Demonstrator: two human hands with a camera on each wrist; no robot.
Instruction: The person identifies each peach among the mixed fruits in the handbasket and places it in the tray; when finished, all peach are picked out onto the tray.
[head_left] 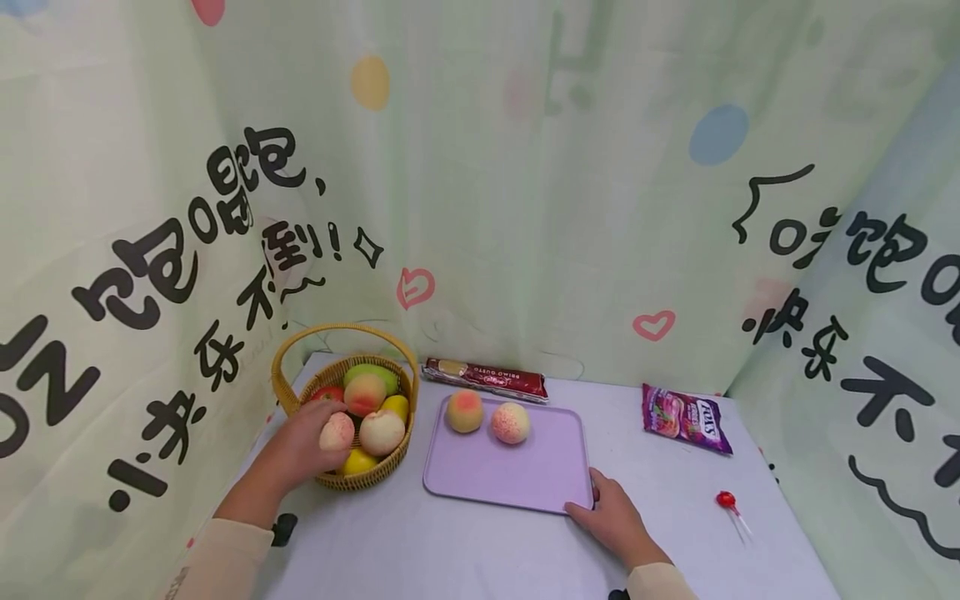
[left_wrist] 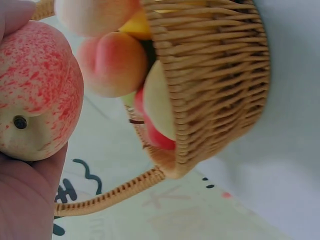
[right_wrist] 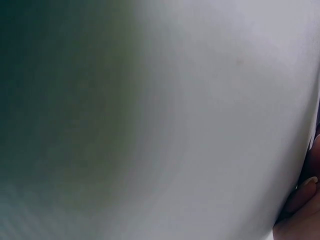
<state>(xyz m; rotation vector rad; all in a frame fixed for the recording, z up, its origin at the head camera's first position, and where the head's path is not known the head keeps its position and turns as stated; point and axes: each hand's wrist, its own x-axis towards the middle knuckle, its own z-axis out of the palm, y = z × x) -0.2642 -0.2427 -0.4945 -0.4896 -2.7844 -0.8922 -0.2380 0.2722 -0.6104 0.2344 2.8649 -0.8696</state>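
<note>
My left hand [head_left: 303, 446] holds a pale pink speckled peach [head_left: 337, 432] over the near rim of a woven basket [head_left: 390, 471]. In the left wrist view the same peach [left_wrist: 35, 95] sits in my palm beside the basket [left_wrist: 220, 85], which holds several fruits. A lilac tray [head_left: 517, 479] lies to the basket's right with two peaches, one orange-pink [head_left: 465, 411] and one speckled pink [head_left: 511, 422], at its far edge. My right hand [head_left: 611, 517] grips the tray's near right corner, thumb on the rim.
A dark red biscuit packet [head_left: 486, 379] lies behind the tray. A purple candy bag [head_left: 684, 417] sits at the right, and a red lollipop [head_left: 727, 502] lies nearer me. Printed curtains enclose the table on three sides.
</note>
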